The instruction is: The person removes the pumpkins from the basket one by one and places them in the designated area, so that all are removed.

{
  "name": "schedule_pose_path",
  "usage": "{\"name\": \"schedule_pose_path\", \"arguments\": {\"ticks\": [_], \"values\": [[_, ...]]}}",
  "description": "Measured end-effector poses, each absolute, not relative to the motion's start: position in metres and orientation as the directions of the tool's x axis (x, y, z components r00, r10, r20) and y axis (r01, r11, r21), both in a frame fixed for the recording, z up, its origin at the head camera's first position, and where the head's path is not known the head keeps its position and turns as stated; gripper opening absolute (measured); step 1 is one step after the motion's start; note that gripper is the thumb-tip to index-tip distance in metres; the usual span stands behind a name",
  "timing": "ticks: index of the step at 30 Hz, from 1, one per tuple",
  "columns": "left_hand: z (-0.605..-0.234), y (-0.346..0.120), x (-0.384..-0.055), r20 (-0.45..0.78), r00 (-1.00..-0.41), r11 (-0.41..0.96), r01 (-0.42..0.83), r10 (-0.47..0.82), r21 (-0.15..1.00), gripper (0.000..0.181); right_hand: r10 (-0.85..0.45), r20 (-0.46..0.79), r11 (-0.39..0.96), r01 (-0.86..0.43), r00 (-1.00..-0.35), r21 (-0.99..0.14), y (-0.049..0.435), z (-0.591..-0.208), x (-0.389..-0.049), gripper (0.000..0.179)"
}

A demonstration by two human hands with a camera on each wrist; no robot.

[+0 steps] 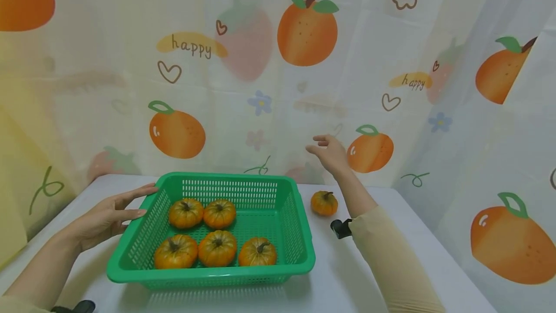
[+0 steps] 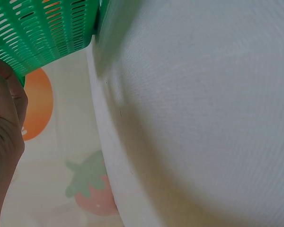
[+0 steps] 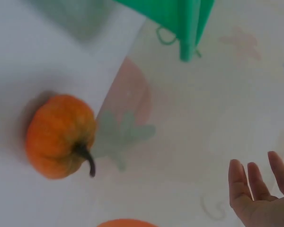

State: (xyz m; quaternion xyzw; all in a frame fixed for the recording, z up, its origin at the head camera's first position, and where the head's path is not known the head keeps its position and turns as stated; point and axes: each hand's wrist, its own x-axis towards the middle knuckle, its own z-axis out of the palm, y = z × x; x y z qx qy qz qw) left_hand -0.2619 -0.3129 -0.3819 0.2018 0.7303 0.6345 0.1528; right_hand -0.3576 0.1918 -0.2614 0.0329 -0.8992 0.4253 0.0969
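A green plastic basket (image 1: 304,235) holds several small orange pumpkins (image 1: 218,248), two at the back and the others along the front. At the basket's left rim is my left hand (image 1: 102,216), its fingers extended and touching the outside edge. In the left wrist view, the left fingers (image 2: 9,94) lie against the slotted wall. My right hand (image 1: 332,154) is raised in the air, fingers loosely spread and holding nothing. Below it, one pumpkin (image 1: 324,203) stands on the table right of the basket; its curved stem shows in the right wrist view.
The white table (image 1: 360,274) carries the basket and the lone pumpkin. Behind its far edge hangs a pale curtain (image 1: 269,129) printed with oranges, strawberries and flowers, which continues along the right side.
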Motion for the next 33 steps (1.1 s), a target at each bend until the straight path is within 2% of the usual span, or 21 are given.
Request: {"name": "schedule_pose_path", "arguments": {"ticks": [24, 29, 33], "values": [[-0.386, -0.315, -0.261, 0.036, -0.864, 0.105, 0.102, 0.502, 0.989, 0.056, -0.253, 0.153, 0.559, -0.274, -0.955, -0.783, 0.112, -0.268, -0.349, 0.045], [-0.384, -0.316, -0.261, 0.032, -0.877, 0.136, 0.11, 0.48, 0.985, 0.056, -0.361, 0.12, 0.541, -0.312, -0.925, -0.781, 0.095, -0.268, -0.352, 0.044], [-0.382, -0.314, -0.262, 0.019, -0.884, 0.139, 0.095, 0.468, 0.986, 0.056, -0.477, 0.089, 0.548, -0.374, -0.875, -0.748, 0.082, -0.27, -0.355, 0.045]]}}
